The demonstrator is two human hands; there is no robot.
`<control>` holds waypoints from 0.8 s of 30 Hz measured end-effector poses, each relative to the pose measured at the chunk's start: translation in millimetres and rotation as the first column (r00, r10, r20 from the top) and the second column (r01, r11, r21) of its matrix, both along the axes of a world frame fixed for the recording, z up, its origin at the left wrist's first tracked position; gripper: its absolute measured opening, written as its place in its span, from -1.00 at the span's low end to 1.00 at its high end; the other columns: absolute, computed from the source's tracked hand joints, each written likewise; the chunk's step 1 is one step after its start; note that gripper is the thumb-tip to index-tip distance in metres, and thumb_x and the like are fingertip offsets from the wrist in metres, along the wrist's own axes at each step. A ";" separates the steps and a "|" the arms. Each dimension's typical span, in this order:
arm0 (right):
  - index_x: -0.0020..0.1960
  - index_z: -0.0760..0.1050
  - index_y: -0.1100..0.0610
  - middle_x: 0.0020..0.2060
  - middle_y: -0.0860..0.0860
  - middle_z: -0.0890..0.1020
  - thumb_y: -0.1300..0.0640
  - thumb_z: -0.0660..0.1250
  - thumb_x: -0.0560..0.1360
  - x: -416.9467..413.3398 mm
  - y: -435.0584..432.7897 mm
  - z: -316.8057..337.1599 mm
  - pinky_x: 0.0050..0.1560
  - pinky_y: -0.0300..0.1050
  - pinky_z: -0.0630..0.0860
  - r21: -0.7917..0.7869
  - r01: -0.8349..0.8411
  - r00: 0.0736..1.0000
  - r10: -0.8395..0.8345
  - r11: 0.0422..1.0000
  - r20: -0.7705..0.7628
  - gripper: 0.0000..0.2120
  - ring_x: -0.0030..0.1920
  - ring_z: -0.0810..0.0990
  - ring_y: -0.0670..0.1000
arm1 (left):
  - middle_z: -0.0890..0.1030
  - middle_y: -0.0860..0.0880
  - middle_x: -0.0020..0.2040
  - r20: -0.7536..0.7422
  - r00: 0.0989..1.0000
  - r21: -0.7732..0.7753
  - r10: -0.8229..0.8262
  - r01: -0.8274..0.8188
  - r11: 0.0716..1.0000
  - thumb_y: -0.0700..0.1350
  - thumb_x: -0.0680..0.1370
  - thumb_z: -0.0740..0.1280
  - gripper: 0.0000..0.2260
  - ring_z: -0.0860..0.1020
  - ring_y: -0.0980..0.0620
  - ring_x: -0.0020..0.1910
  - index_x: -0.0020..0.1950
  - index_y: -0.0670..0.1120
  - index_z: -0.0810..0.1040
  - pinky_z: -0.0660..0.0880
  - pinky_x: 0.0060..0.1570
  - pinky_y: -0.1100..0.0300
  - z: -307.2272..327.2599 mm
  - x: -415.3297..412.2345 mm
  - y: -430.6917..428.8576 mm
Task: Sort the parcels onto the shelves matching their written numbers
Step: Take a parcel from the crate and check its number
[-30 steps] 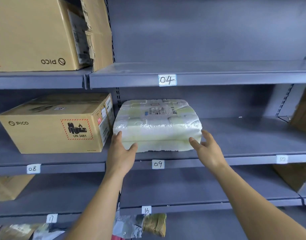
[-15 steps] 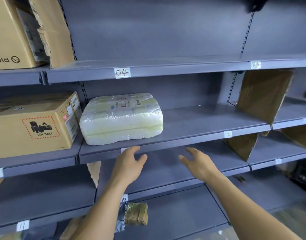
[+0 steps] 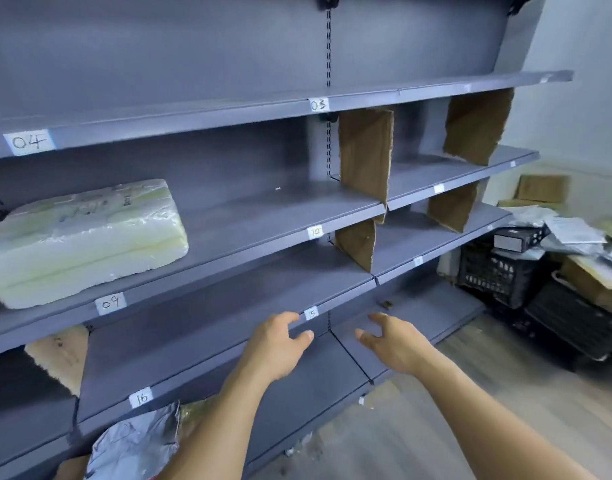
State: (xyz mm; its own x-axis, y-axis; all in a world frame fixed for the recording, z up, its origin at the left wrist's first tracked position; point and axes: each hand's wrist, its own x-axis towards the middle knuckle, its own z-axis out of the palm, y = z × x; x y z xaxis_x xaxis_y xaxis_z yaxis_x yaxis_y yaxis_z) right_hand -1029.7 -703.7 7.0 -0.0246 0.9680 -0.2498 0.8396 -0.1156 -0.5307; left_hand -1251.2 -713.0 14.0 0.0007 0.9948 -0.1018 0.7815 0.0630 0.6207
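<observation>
A white plastic-wrapped parcel lies flat on the grey shelf marked 09, at the left. My left hand hovers in front of the shelf label 15, fingers relaxed, holding nothing. My right hand is beside it to the right, fingers loosely spread, also holding nothing. Both hands are well away from the parcel. Other shelf labels read 04, 03, 10 and 16.
Brown cardboard dividers stand between shelf bays. A crumpled grey mailer bag lies at the bottom left. At the right, black crates hold a pile of parcels and bags on the wooden floor.
My hands have let go of the white parcel on shelf 09 and dropped lower and to the right. The view has swung right, and the brown boxes at the left are out of sight.
</observation>
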 end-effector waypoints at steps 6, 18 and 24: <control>0.59 0.20 0.08 0.45 0.06 0.44 -0.25 0.20 0.61 86.7 -22.9 -14.4 0.29 -0.09 0.41 -0.038 0.194 0.981 -0.195 0.980 -0.018 -0.34 0.39 0.45 0.08 | 0.38 0.05 0.50 0.007 0.975 -0.076 -0.223 0.223 0.972 0.10 0.61 0.29 -0.51 0.38 0.03 0.44 0.51 0.01 0.36 0.34 0.25 0.23 -4.3 92.1 10.2; 0.54 0.31 0.09 0.46 0.03 0.45 -0.23 0.23 0.60 224.0 -10.8 -30.2 0.35 -0.15 0.36 0.000 0.563 0.827 -0.563 0.827 0.001 -0.38 0.45 0.41 0.05 | 0.41 0.05 0.48 0.038 0.826 -0.073 -0.563 0.564 0.823 0.12 0.60 0.31 -0.50 0.37 0.04 0.45 0.50 0.01 0.37 0.35 0.32 0.19 -21.0 247.1 99.6; 0.50 0.36 0.07 0.41 0.03 0.50 -0.24 0.25 0.59 260.7 44.8 -25.1 0.29 -0.18 0.39 0.048 0.663 0.748 -0.663 0.747 -0.022 -0.40 0.40 0.47 0.04 | 0.43 0.06 0.46 0.072 0.777 -0.064 -0.625 0.629 0.775 0.11 0.60 0.32 -0.52 0.41 0.06 0.42 0.49 0.00 0.39 0.36 0.28 0.23 -20.3 290.2 168.7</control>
